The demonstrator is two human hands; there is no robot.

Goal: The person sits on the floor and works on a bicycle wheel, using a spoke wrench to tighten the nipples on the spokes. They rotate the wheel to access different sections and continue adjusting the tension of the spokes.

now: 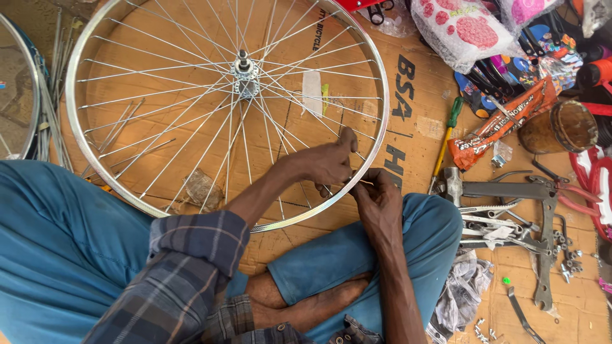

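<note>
A silver bicycle wheel rim [75,140] with thin spokes and a central hub [245,71] lies flat on brown cardboard [417,121] in front of my crossed legs. My left hand [328,162] reaches over the rim's near right side and pinches a spoke where it meets the rim. My right hand [379,197] sits just outside the rim at the same spot, its fingers closed on the small end of that spoke. Both hands touch each other there.
Loose spokes [124,130] lie inside the wheel. A second rim [25,95] sits at far left. To the right lie a hammer [452,181], a green-handled screwdriver [446,137], spanners and pliers [542,197], a brown tin [561,127], an orange packet [503,121] and plastic bags.
</note>
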